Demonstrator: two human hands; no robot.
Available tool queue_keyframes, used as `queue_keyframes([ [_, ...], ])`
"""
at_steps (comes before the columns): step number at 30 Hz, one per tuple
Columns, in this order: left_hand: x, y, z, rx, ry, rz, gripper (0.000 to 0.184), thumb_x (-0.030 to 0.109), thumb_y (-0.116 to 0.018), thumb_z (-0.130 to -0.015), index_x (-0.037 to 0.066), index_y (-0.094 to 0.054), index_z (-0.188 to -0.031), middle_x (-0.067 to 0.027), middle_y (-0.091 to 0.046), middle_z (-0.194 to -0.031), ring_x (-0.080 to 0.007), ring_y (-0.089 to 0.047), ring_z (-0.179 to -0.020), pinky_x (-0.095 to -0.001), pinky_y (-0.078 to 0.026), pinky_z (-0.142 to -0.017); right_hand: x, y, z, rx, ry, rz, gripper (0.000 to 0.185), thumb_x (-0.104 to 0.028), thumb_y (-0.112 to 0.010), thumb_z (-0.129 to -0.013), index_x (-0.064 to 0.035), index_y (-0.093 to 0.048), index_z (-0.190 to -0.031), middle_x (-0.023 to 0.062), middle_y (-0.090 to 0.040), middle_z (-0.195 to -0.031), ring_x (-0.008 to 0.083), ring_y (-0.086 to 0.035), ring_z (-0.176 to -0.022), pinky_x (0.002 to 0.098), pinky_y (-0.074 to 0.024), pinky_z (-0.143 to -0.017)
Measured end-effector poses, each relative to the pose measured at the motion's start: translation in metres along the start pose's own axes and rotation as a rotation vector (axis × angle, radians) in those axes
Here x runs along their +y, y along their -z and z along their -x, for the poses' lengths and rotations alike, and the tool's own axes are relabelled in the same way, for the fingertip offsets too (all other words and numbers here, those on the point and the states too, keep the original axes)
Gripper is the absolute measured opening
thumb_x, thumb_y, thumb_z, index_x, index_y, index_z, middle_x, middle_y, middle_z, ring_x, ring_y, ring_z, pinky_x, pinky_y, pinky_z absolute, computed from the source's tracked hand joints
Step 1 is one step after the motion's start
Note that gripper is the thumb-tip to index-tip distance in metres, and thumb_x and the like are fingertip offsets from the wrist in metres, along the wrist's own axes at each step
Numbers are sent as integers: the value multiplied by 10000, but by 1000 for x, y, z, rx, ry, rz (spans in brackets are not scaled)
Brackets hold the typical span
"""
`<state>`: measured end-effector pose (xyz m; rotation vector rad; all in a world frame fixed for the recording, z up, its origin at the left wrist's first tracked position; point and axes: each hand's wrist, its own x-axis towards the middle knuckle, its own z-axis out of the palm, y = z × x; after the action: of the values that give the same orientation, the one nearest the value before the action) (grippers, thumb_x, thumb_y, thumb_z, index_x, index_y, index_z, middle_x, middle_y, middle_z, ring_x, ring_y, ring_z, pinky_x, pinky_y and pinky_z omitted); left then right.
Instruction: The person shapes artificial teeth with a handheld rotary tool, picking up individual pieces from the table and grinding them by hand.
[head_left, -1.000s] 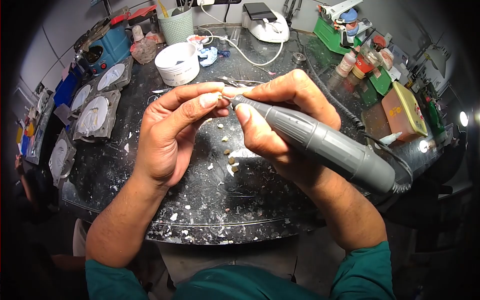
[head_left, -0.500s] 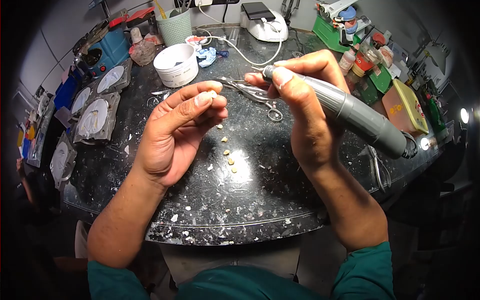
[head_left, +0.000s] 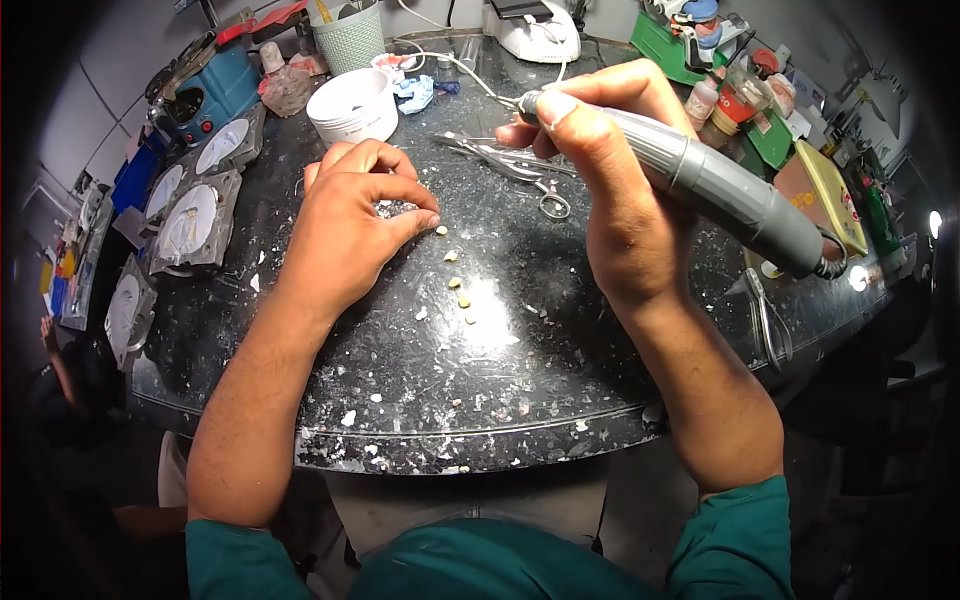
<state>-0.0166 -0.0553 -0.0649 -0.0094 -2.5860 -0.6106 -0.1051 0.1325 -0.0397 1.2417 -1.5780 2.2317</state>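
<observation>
My right hand point(head_left: 625, 170) is wrapped round a grey rotary handpiece point(head_left: 710, 185), raised above the table with its tip pointing left and a cord at its rear end. My left hand point(head_left: 355, 220) is lowered at the tabletop, back of the hand up. Its thumb and index fingertips come together; whatever is between them is hidden. Just beside the fingertips lies a small yellowish tooth-like piece point(head_left: 441, 231), the top one of a row of several such pieces point(head_left: 455, 282) running toward me.
Metal scissor-like tools point(head_left: 510, 165) lie beyond the hands, pliers point(head_left: 764, 318) at right. A white tub point(head_left: 352, 108) stands behind my left hand. Plaster moulds point(head_left: 195, 228) line the left side. A yellow-lidded box point(head_left: 828, 195) is at right. White scraps litter the black table point(head_left: 560, 370).
My left hand has turned over and moved down to the table; the small pale piece it held up is now out of sight. The handpiece has shifted slightly up in view.
</observation>
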Motion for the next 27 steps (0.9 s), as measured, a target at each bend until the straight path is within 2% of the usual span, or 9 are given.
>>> queue_keyframes([
  [4, -1, 0, 1, -26, -4, -82, 114, 175, -763, -735, 132, -778, -839, 35, -622, -1038, -184, -503, -1091, -367, -281, -1002, 0, -1, 0, -10, -9, 1, 178, -146, -617, -906, 24, -564, -919, 115, -618, -810, 198, -665, -759, 322, -543, -776],
  [7, -8, -4, 3, -27, -19, -93, 111, 203, -742, -763, 138, -782, -843, 31, -641, -1011, -187, -515, -1068, -370, -282, -990, 0, 0, 0, -13, -17, -3, 184, -151, -618, -904, 25, -569, -924, 116, -618, -817, 195, -661, -759, 323, -543, -778],
  [14, -4, 9, -3, 12, 206, -50, 139, 237, -732, -809, 123, -775, -874, -5, -669, -999, -192, -538, -1035, -345, -285, -972, 1, 2, 0, -15, -21, -17, 190, -155, -621, -897, 27, -575, -930, 120, -620, -832, 194, -657, -772, 332, -542, -787],
  [17, -8, 7, -1, 57, 115, -9, 145, 222, -744, -797, 128, -772, -904, 0, -669, -1000, -196, -538, -1041, -343, -285, -977, 1, 3, -1, -23, -19, -3, 190, -154, -622, -896, 27, -577, -933, 117, -621, -833, 194, -658, -770, 325, -538, -786],
  [21, -3, 6, 3, -31, 72, -139, 201, 181, -798, -727, 145, -774, -923, 19, -673, -1007, -179, -553, -1029, -364, -305, -989, 1, 2, -1, -26, -18, 8, 191, -156, -624, -895, 25, -579, -937, 116, -627, -838, 195, -664, -770, 313, -532, -780],
  [24, -5, 5, 3, -67, 102, -119, 209, 186, -802, -721, 151, -774, -925, 26, -676, -1001, -172, -547, -1043, -370, -264, -1012, 1, 2, 0, -36, -28, 16, 194, -159, -629, -895, 23, -580, -940, 119, -632, -843, 196, -670, -777, 308, -530, -777],
  [27, -6, 4, 2, -5, 6, -138, 208, 168, -802, -724, 130, -772, -926, -1, -694, -955, -175, -577, -998, -364, -340, -970, 1, 3, 0, -56, -49, 12, 198, -157, -639, -896, 23, -577, -948, 124, -637, -850, 199, -677, -792, 308, -533, -773],
])
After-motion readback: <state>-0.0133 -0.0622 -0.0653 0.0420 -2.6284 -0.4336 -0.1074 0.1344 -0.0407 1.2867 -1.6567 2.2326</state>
